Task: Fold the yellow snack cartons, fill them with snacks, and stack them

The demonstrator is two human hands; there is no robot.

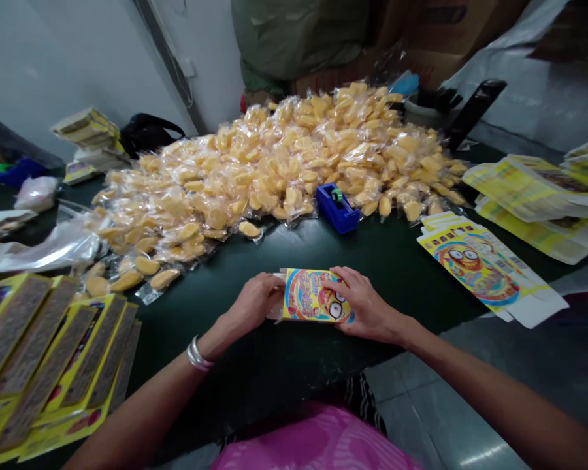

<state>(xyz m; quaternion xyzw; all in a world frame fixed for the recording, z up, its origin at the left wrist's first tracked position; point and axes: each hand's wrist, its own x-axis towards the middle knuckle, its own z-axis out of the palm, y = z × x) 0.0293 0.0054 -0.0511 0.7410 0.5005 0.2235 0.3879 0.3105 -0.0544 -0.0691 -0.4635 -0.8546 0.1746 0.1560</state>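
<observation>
A small yellow printed cardboard box [306,297] with a cartoon face in glasses lies on its side above the dark green table. My right hand [367,303] is wrapped round its right end, thumb and fingers pressed on the printed face. My left hand [257,299] is closed at the left end, its fingers pinching by the white end flaps; the fingertips are partly hidden. Beyond the box spreads a large heap of yellow oval pieces in clear wrappers [274,156]. A blue tape dispenser [340,212] with green tape stands at the heap's near edge.
Flat printed cartons [485,261] lie in a stack at the right, with more yellow cartons [543,189] behind. Yellow-and-brown packs [63,352] fill the near left. Clear plastic bags [49,248] lie at the left, and a grey bin [421,111] stands at the back right.
</observation>
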